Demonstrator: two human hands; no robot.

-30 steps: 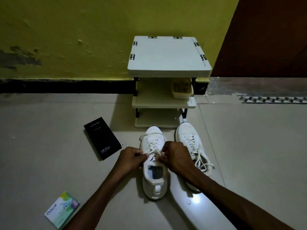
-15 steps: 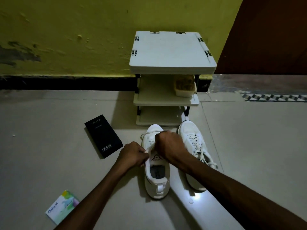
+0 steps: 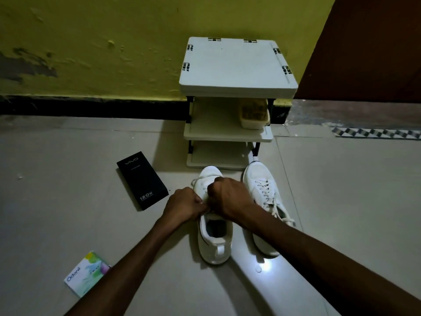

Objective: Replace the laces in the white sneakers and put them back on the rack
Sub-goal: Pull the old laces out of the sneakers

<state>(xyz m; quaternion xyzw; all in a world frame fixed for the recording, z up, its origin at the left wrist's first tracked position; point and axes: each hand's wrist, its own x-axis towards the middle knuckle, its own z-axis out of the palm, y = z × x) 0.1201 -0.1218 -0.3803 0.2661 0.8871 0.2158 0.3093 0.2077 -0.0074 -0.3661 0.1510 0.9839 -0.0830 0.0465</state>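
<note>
Lacing left sneaker [image 3: 215, 238] on floor.
Left hand [image 3: 185, 205] and right hand [image 3: 230, 197] pinch its lace [image 3: 196, 179], likely pulling tight; right sneaker [image 3: 264, 190] sits near rack [image 3: 237, 65].

Both forearms reach forward and converge. The left grip [image 3: 185, 205] and right grip [image 3: 230, 197], knuckles up, fingers curled, pinch the lace [image 3: 195, 179].

Tiled floor [image 3: 68, 201] carries: white rack [image 3: 237, 65] against the wall, tub [image 3: 254, 120] on its middle shelf; left sneaker [image 3: 215, 245] and right sneaker [image 3: 262, 188] side by side before it; black box [image 3: 142, 181] leftward; Odonil packet [image 3: 87, 273] nearest.
</note>
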